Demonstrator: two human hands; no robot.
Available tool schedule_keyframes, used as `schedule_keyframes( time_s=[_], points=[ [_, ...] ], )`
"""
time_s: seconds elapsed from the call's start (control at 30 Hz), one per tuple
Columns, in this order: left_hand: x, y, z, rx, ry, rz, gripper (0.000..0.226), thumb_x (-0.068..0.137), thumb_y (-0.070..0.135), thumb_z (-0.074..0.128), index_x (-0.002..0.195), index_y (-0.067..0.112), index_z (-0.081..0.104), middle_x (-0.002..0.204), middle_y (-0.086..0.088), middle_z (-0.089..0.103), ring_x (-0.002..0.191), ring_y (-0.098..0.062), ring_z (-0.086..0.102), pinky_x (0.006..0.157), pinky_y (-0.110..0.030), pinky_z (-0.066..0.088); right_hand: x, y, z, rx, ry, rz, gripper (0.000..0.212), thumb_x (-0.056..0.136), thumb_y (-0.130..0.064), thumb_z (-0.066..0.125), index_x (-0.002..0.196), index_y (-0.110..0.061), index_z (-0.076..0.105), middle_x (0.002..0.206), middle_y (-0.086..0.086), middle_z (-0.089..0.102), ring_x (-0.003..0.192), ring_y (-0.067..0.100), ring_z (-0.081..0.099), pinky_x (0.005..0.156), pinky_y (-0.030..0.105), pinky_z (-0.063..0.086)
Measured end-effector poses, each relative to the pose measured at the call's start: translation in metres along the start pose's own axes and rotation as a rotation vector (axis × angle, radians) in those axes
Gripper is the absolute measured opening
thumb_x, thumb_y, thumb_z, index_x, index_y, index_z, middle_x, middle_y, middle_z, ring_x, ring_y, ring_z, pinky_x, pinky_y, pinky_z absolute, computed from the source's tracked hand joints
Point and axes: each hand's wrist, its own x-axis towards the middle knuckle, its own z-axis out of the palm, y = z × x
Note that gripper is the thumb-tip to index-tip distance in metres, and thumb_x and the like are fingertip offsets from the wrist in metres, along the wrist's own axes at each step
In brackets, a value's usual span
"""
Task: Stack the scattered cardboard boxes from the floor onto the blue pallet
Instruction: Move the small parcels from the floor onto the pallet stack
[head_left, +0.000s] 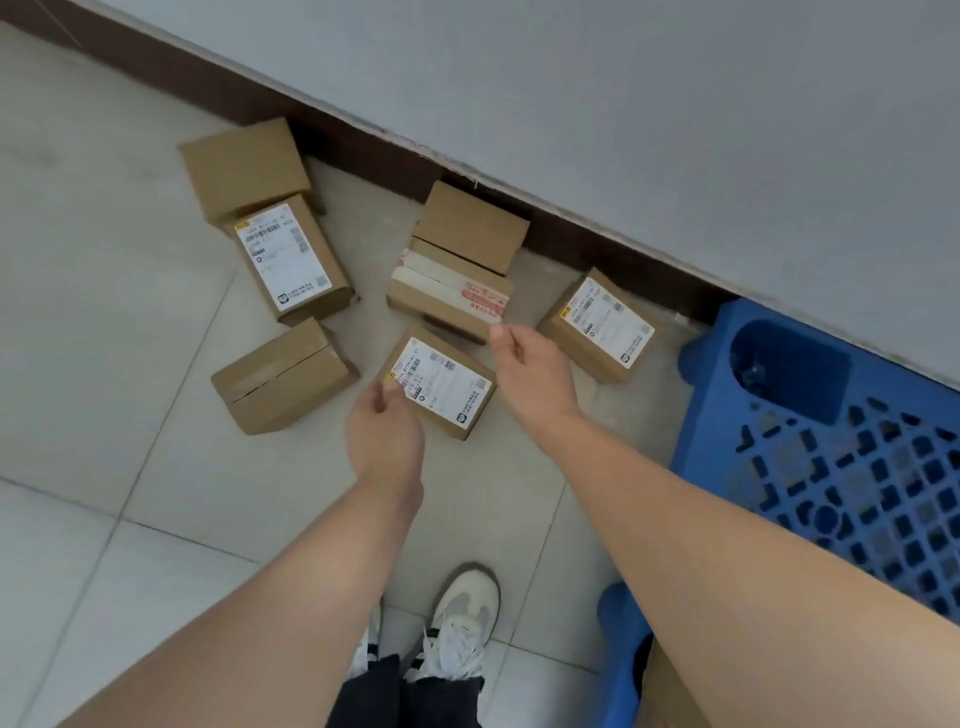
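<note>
Cardboard boxes (283, 374) scattered on floor (104, 312) near blue pallet (857, 467); left hand (384, 431), right hand (530, 374) over labelled box (441, 387), fingers (383, 399) loosely curled, empty.

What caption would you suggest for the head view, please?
Left hand and right hand reach toward a labelled box on the floor; blue pallet nearby.

Soft, even indoor light, moderately bright; source not visible, no glare. Shadows weak: thin dark edges under the cardboard boxes (283, 374), darkest by the skirting (363, 150) at upper centre. Whole frame slightly soft (label print unreadable). Wide-angle distortion: wall (623, 104) line runs bowed across the top, forearms (727, 545) swell at the bottom edge. Blue pallet (698, 444) at right edge smeared, its holes blurred.
</note>
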Motion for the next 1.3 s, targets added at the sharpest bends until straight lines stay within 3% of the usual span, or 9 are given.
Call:
schedule_keyframes(
  time_s=[0.03,0.07,0.17,0.37,0.7,0.8,0.93,1.17,1.3],
  points=[
    [0.009,-0.009,0.006,0.008,0.007,-0.013,0.031,0.100,0.024,0.039,0.091,0.000,0.056,0.090,-0.017,0.057,0.106,-0.037,0.048,0.070,-0.033,0.045,0.010,0.010,0.009,0.000,-0.007,0.007,0.040,0.101,-0.034,0.041,0.063,-0.022,0.043,0.061,-0.007,0.041,0.062,0.011,0.039,0.064,0.031,0.034],
    [0.019,-0.019,0.012,0.012,0.015,-0.032,0.031,0.101,0.025,0.038,0.086,0.003,0.054,0.082,-0.018,0.052,0.066,-0.025,0.045,0.062,-0.031,0.040,0.020,0.020,0.019,-0.004,-0.016,0.011,0.039,0.101,-0.034,0.042,0.063,-0.022,0.044,0.062,-0.007,0.042,0.063,0.012,0.041,0.065,0.032,0.035],
    [0.046,-0.043,0.028,0.032,0.009,-0.100,0.034,0.101,0.029,0.037,0.070,0.015,0.041,0.061,0.001,0.033,0.056,-0.016,0.027,0.053,-0.027,0.024,0.045,0.045,0.040,-0.031,-0.068,0.016,0.026,0.100,-0.035,0.044,0.090,-0.022,0.064,0.079,-0.009,0.057,0.080,0.013,0.052,0.074,0.028,0.040],
    [0.101,-0.083,0.062,0.022,0.014,-0.156,0.026,0.102,0.033,0.033,0.098,0.014,0.051,0.079,0.007,0.052,0.064,-0.011,0.043,0.055,-0.026,0.031,0.096,0.086,0.079,-0.097,-0.077,-0.017,0.030,0.098,-0.033,0.049,0.120,-0.020,0.065,0.119,-0.002,0.066,0.110,0.016,0.058,0.093,0.027,0.042],
    [0.108,-0.083,0.061,0.000,-0.019,0.032,0.038,0.103,0.024,0.025,0.121,0.044,0.052,0.103,0.020,0.065,0.079,0.007,0.060,0.055,-0.012,0.044,0.094,0.105,0.100,0.065,-0.018,0.058,0.032,0.097,-0.033,0.050,0.124,-0.026,0.064,0.120,-0.006,0.066,0.110,0.013,0.059,0.097,0.031,0.045],
    [0.086,-0.072,0.045,0.021,-0.009,0.119,0.037,0.101,0.027,0.026,0.107,0.051,0.053,0.100,0.023,0.065,0.085,0.003,0.063,0.070,-0.026,0.052,0.065,0.090,0.085,0.147,0.031,0.083,0.032,0.097,-0.034,0.050,0.125,-0.027,0.063,0.119,-0.009,0.066,0.104,0.010,0.059,0.097,0.033,0.047],
    [0.047,-0.039,0.025,0.014,-0.022,0.193,0.039,0.098,0.035,0.029,0.130,0.048,0.048,0.104,0.023,0.056,0.106,-0.006,0.057,0.096,-0.038,0.049,0.023,0.057,0.054,0.268,0.114,0.122,0.033,0.096,-0.034,0.052,0.126,-0.027,0.062,0.123,-0.011,0.063,0.105,0.009,0.059,0.096,0.037,0.049],
    [-0.045,0.048,-0.003,0.013,-0.176,0.280,0.040,0.084,0.057,0.034,0.120,0.063,0.050,0.122,0.020,0.059,0.124,-0.014,0.051,0.103,-0.045,0.043,-0.042,-0.018,-0.023,0.390,0.265,0.102,0.032,0.096,-0.036,0.052,0.124,-0.029,0.064,0.119,-0.012,0.065,0.107,0.007,0.058,0.099,0.035,0.046],
    [-0.114,0.102,-0.013,-0.090,-0.266,0.323,0.029,0.098,0.033,0.039,0.114,0.046,0.058,0.108,0.024,0.064,0.107,-0.002,0.060,0.097,-0.037,0.050,-0.084,-0.059,-0.077,0.461,0.338,0.089,0.034,0.095,-0.038,0.050,0.125,-0.028,0.063,0.121,-0.014,0.063,0.110,0.007,0.057,0.101,0.038,0.045]
  ],
)
